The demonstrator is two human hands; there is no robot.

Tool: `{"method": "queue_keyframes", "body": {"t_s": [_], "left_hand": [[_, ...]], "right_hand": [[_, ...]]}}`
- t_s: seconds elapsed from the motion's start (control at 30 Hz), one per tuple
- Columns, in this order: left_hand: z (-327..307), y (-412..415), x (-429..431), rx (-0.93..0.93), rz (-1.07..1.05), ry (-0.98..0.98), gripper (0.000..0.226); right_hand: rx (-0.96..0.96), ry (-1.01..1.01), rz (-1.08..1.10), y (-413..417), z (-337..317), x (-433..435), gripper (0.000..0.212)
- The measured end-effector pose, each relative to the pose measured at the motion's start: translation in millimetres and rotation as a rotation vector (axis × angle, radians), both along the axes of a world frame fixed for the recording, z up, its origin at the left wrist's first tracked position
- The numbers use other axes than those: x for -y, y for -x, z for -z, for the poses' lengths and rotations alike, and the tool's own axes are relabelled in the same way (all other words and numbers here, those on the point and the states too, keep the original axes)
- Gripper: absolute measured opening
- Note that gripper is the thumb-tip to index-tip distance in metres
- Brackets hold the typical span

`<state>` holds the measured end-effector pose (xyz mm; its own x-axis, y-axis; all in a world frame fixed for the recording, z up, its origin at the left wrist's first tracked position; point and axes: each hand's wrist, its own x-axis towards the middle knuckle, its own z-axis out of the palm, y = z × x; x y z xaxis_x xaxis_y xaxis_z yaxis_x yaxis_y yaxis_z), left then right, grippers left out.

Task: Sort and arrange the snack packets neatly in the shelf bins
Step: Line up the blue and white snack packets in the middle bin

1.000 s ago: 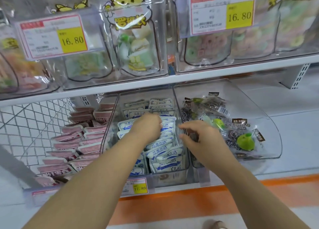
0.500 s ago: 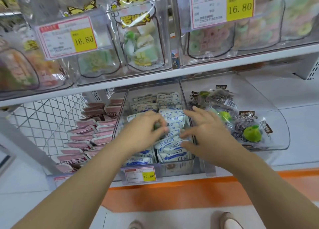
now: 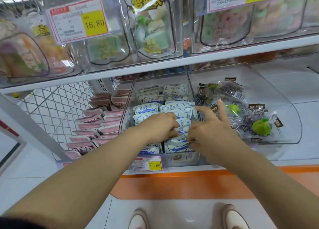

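Below, white shelf (image 3: 303, 90): left hand (image 3: 159, 127) grips blue-white packets (image 3: 176, 108), right hand (image 3: 213, 131) pinches one

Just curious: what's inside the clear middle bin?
Two rows of overlapping white-and-blue snack packets fill the middle bin. The left hand and right hand cover several; its floor is hidden.
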<state>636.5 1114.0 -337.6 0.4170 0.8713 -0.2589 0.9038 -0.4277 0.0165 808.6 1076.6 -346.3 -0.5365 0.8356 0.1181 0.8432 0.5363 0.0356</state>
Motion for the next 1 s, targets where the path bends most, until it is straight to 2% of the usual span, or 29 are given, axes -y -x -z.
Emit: {"method": "queue_keyframes", "body": {"t_s": [0.07, 0.1, 0.2, 0.47, 0.53, 0.63, 0.83, 0.9, 0.97, 1.0], "left_hand": [[1.5, -0.4, -4.3, 0.044, 0.017, -0.011, 0.029], [4.1, 0.0, -5.6, 0.070, 0.022, -0.031, 0.030], [14.9, 1.4, -6.5, 0.124, 0.047, -0.121, 0.032], [28.2, 3.7, -2.8, 0.341, 0.197, -0.448, 0.026], [29.1, 3.9, -7.5, 0.350, 0.222, -0.398, 0.027], [28.9, 3.1, -11.2, 0.324, 0.177, -0.176, 0.024], [-1.3, -2.7, -15.5, 0.312, 0.058, 0.036, 0.016], [-10.9, -0.8, -9.8, 0.419, 0.000, -0.033, 0.018], [-14.6, 4.0, -5.3, 0.537, -0.050, -0.235, 0.023], [-14.2, 6.8, -5.2, 0.531, -0.076, -0.322, 0.028]], "right_hand": [[0.021, -0.051, -0.025, 2.1, 2.1, 1.5, 0.013], [-0.004, -0.110, -0.036, 2.0, 5.5, 2.4, 0.004], [-0.053, -0.208, -0.032, 2.6, 15.8, 0.7, 0.022], [-0.135, -0.341, -0.114, 3.7, 27.5, 1.7, 0.025], [-0.131, -0.352, -0.116, 5.5, 28.5, 0.7, 0.026], [-0.154, -0.353, -0.118, 8.9, 32.4, -1.4, 0.029], [-0.181, -0.320, -0.124, 10.8, 33.9, -4.5, 0.028], [-0.218, -0.312, -0.121, 7.9, 34.3, -4.3, 0.027], [-0.268, -0.301, -0.119, 4.5, 33.0, -2.4, 0.021], [-0.300, -0.300, -0.124, 2.8, 31.2, -1.2, 0.016]]}}
